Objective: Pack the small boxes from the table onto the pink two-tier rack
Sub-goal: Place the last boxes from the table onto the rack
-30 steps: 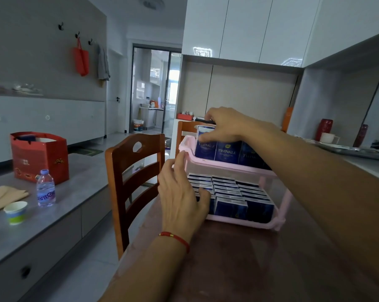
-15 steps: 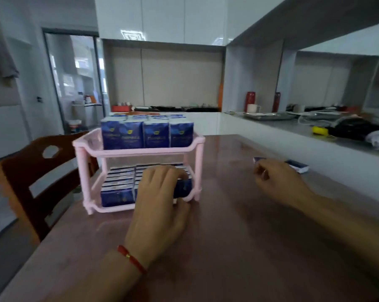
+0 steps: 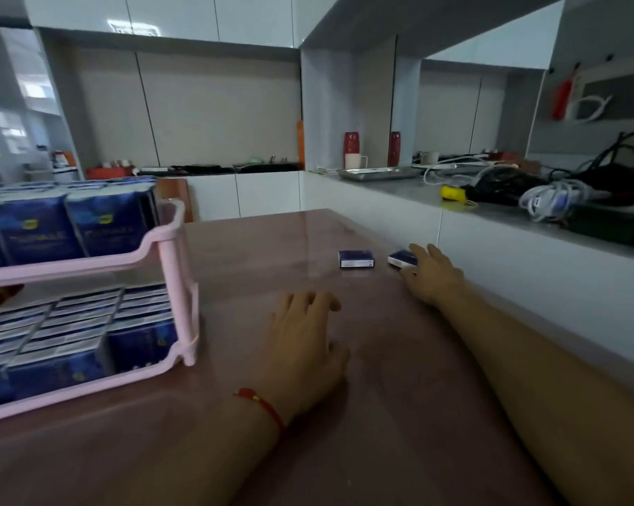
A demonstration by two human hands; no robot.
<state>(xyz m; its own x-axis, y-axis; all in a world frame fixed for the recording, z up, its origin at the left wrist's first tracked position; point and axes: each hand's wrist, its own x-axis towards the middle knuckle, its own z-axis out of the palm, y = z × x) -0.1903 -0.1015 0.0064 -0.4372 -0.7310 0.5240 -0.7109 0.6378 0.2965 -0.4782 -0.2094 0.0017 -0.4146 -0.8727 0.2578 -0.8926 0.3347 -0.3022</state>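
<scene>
rack [image 3: 169, 272] left, two boxes [image 3: 356, 258] right — on table [image 3: 381, 414]

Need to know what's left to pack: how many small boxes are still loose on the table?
2. One box lies flat, alone at the table's far side. The other box is just right of it, at the right hand's fingertips, partly covered.

This is a home kitchen with a dining area — glossy white wall cabinets [image 3: 213, 16] run along the top, with beige panelled walls beneath. A grey counter [image 3: 410, 188] behind the reddish-brown dining table [image 3: 381, 414] carries a steel tray [image 3: 379, 173], a white mug [image 3: 354, 161] and two red flasks [image 3: 351, 142]. Further right on that counter lies domestic clutter — tangled white and black cables [image 3: 549, 191]. At the far left a glazed doorway [image 3: 16, 115] opens onto another bright room, and a wooden chair back [image 3: 178, 199] shows behind the table.
</scene>
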